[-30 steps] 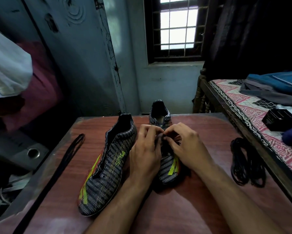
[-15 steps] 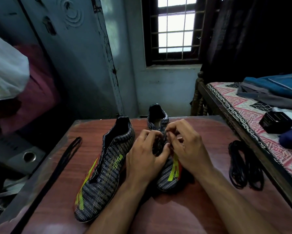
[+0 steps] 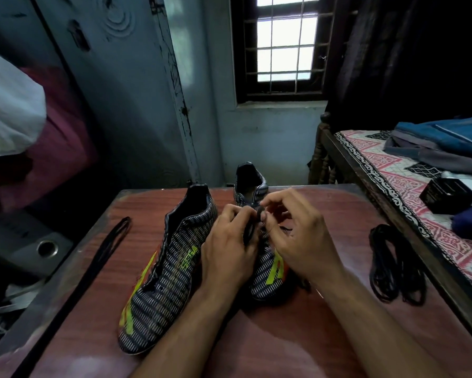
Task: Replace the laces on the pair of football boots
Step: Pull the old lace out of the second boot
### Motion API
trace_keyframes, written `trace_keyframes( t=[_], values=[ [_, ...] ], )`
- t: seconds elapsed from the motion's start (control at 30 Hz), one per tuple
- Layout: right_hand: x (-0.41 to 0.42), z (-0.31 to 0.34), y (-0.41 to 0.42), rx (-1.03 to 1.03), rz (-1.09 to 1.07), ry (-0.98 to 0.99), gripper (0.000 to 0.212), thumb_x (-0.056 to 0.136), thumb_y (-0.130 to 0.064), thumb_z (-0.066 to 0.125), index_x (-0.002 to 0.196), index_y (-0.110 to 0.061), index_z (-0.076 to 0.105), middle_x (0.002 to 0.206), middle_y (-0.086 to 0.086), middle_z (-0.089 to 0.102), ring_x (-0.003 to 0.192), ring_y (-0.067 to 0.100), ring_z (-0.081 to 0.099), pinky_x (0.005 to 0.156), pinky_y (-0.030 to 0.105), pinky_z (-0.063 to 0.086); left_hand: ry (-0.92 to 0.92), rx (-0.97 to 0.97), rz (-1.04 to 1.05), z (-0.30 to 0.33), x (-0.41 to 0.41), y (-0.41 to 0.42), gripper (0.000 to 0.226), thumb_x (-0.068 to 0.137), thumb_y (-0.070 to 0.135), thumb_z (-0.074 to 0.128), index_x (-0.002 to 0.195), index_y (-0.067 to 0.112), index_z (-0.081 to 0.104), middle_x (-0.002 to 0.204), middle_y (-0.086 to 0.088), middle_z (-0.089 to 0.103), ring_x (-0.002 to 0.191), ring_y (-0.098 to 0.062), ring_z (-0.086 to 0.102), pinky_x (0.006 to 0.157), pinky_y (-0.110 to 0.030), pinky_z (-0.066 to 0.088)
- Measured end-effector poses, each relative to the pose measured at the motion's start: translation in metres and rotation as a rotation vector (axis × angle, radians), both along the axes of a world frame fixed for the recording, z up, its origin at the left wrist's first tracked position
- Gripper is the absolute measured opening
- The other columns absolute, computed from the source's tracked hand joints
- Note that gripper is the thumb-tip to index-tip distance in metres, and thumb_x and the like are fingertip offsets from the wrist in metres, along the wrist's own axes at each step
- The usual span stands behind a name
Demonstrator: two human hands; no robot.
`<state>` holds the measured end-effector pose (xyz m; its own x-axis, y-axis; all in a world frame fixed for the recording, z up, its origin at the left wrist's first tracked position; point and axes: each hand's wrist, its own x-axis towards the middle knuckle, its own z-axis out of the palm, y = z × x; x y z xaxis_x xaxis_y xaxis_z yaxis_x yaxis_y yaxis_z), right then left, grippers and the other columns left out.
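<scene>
Pinching a black lace [image 3: 249,230], both hands work over the right boot [image 3: 267,271] on the counter [image 3: 324,323]: left hand [image 3: 229,252], right hand [image 3: 300,241]. The other boot [image 3: 166,271] lies beside it.

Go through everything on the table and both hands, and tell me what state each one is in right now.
Left boot: lying on the table, no lace visible.
Right boot: upright, being worked on at the eyelets.
Left hand: gripping a black lace.
Right hand: pinching the lace.
Loose lace: stretched out, untouched.
Lace bundle: coiled, untouched.
Table: bearing all of these.
</scene>
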<state>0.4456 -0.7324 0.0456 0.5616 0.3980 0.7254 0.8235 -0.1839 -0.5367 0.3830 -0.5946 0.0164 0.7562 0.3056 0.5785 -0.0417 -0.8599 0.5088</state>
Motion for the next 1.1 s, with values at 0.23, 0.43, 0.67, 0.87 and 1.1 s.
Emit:
trace_keyframes(
  t=[0.23,0.43,0.67,0.87,1.1],
  values=[
    [0.018,-0.016,-0.005,-0.206,-0.089,0.134,0.019,0.088,-0.018,0.073,0.103,-0.026,0.067,0.098,-0.009,0.059,0.090,0.003,0.061,0.081,0.027,0.056,-0.101,-0.083,-0.042,0.005,-0.004,-0.008,0.016,0.104,0.042,0.048,0.120,0.036,0.051,0.113,0.010,0.050,0.083,-0.020,0.064,0.059,-0.044,0.056],
    [0.016,-0.020,-0.002,-0.232,-0.061,0.093,0.004,0.100,-0.019,0.061,0.102,-0.022,0.059,0.097,-0.010,0.053,0.092,0.011,0.054,0.079,0.031,0.049,-0.107,-0.051,-0.046,0.003,-0.004,-0.005,0.018,0.101,0.044,0.055,0.117,0.036,0.054,0.107,0.013,0.051,0.082,-0.012,0.061,0.056,-0.042,0.056],
    [0.006,-0.009,0.001,-0.062,-0.050,0.051,0.010,0.103,-0.006,0.054,0.105,-0.014,0.060,0.098,-0.006,0.056,0.089,0.005,0.056,0.075,0.015,0.045,0.011,-0.204,0.010,0.002,-0.002,-0.007,0.035,0.087,0.045,0.077,0.109,0.047,0.051,0.106,0.021,0.059,0.092,-0.007,0.064,0.072,-0.036,0.056],
    [-0.004,0.000,0.001,-0.023,-0.076,-0.111,0.007,0.099,-0.011,0.057,0.102,-0.010,0.064,0.096,-0.006,0.057,0.088,0.010,0.052,0.080,0.015,0.040,0.080,-0.205,0.027,-0.006,0.003,0.000,0.030,0.090,0.058,0.066,0.105,0.034,0.056,0.101,0.016,0.057,0.080,-0.007,0.060,0.060,-0.031,0.047],
    [-0.003,-0.004,0.004,-0.062,0.029,0.068,0.021,0.089,-0.011,0.069,0.109,-0.018,0.065,0.101,-0.009,0.062,0.094,0.008,0.060,0.082,0.019,0.049,0.022,-0.090,-0.016,0.001,-0.002,-0.002,0.011,0.099,0.040,0.051,0.108,0.034,0.053,0.103,0.013,0.051,0.086,-0.017,0.058,0.062,-0.035,0.044]
  ],
)
